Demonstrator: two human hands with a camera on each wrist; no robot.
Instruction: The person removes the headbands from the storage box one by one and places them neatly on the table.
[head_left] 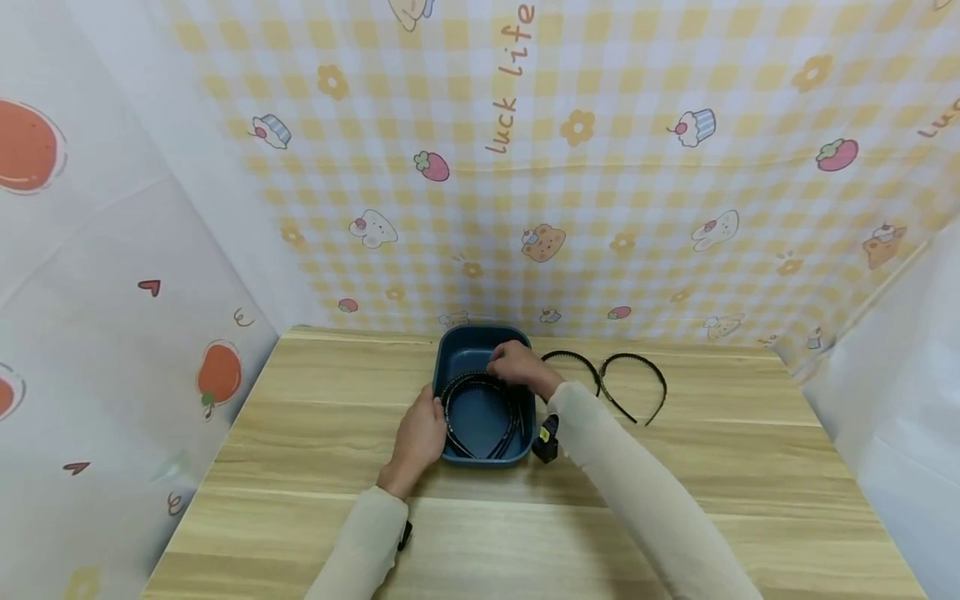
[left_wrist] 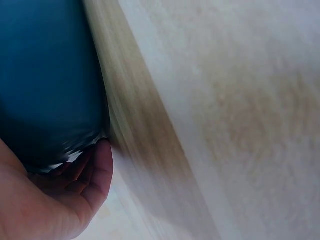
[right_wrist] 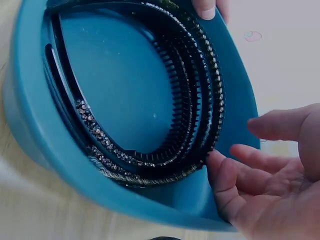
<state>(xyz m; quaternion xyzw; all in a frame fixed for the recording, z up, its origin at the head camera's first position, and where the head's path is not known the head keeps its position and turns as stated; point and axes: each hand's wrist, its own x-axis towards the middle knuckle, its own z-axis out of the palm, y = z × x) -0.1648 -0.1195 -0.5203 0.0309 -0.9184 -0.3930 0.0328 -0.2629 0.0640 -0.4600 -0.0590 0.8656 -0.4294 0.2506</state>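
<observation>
Head view shows us a blue bin (head_left: 459,353) on the pale wooden tabletop (head_left: 337,392), near the checked cloth (head_left: 630,175) behind. Several black headbands (right_wrist: 207,102) lie nested inside it, curved one within another; from the right wrist we make out teeth on the inner edges and glittery trim on some. Our left hand (head_left: 420,429) grips the bin's left rim. Our right hand (right_wrist: 270,172) reaches over the far right part, thumb apart and fingers loosely bent, a fingertip touching the outermost headband. Right of the bin, two more headbands (head_left: 635,357) lie side by side on the tabletop; we cannot tell whether they touch.
</observation>
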